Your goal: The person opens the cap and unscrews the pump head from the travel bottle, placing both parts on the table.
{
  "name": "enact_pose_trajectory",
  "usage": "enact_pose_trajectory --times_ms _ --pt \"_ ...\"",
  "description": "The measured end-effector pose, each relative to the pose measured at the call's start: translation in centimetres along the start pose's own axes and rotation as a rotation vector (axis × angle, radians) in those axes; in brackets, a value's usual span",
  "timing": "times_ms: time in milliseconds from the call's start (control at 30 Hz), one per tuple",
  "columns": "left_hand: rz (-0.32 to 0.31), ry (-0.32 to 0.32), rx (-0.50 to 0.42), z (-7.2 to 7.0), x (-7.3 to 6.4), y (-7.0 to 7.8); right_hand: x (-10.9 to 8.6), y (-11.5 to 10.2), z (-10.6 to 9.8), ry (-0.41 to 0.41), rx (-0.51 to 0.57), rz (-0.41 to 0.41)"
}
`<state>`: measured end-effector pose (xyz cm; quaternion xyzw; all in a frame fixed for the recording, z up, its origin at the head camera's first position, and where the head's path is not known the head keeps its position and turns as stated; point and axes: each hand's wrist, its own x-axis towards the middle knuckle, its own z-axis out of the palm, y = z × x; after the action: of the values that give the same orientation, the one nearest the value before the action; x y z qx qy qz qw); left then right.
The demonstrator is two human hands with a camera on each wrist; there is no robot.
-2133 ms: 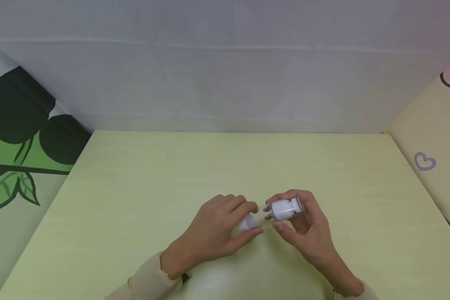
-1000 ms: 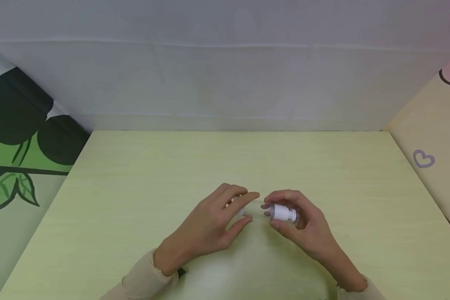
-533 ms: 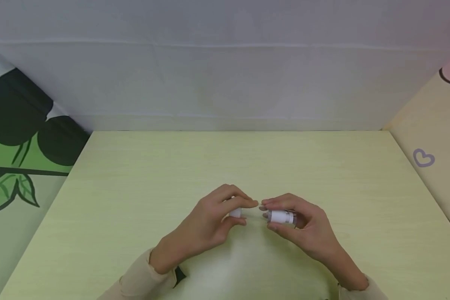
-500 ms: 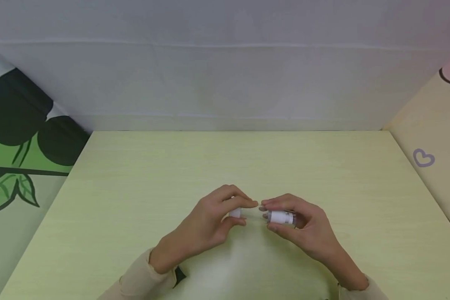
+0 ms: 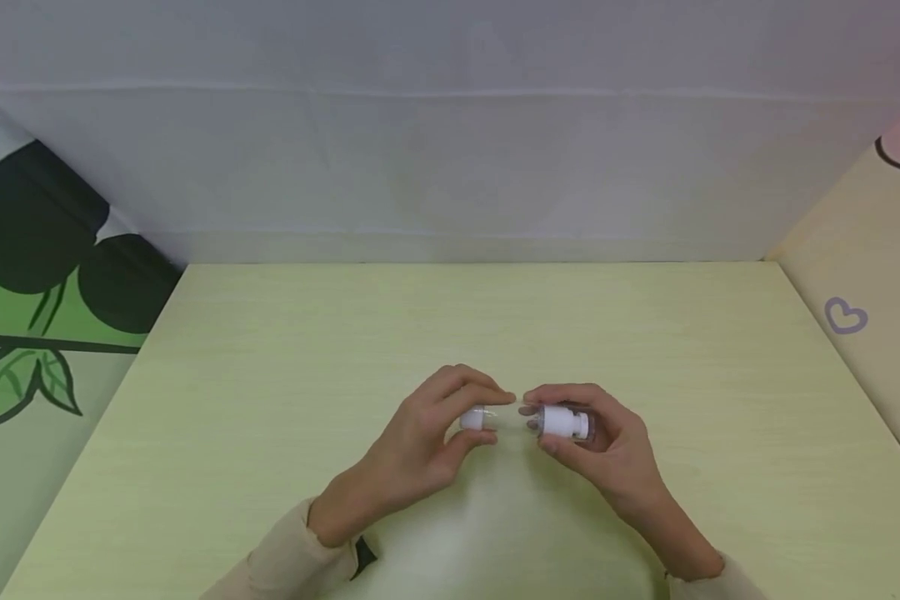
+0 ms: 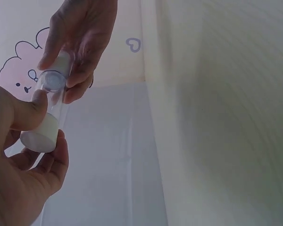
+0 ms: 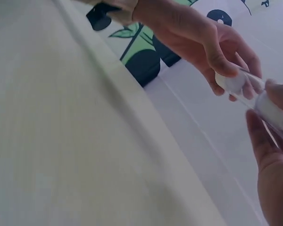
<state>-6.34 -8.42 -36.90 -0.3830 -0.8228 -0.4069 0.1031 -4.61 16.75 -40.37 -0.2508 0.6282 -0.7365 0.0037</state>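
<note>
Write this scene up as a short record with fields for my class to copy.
Bottle: clear, with white parts toward both ends
Position: sideways, held above the table
Left grip: pinching the white left end
Right grip: thumb and fingers around the other end
Table colour: pale yellow-green
Backdrop: grey
Right panel: purple heart

Well apart from the back edge of the worktop (image 5: 330, 333), and midway between its left and right edges, the left hand (image 5: 420, 442) pinches the white end (image 5: 471, 418) of a clear tube (image 5: 501, 417) between thumb and fingers. The right hand (image 5: 618, 446) grips the tube's other end, where a small white bottle (image 5: 558, 422) shows through. Beige sleeves (image 5: 281, 550) cover both forearms. A grey sheet (image 5: 450, 167) rises along the back edge; a purple heart (image 5: 846, 317) marks the panel (image 5: 855, 242) along the right edge.
</note>
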Motion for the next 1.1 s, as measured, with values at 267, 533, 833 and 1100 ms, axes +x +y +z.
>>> enact_pose_trajectory --times_ms 267,533,833,1100 --pt "0.045 0.099 -0.027 1.2 -0.2 0.0 -0.4 0.6 1.1 0.120 0.283 0.176" --pt "0.033 0.114 -0.017 1.6 -0.1 0.2 -0.5 1.0 1.2 0.113 0.379 0.178" --pt "0.025 0.134 0.045 1.5 0.0 0.2 -0.5 1.4 1.1 0.118 0.352 0.180" --pt "0.006 0.104 0.038 1.4 -0.1 0.1 -0.3 1.4 1.0 0.097 0.336 0.163"
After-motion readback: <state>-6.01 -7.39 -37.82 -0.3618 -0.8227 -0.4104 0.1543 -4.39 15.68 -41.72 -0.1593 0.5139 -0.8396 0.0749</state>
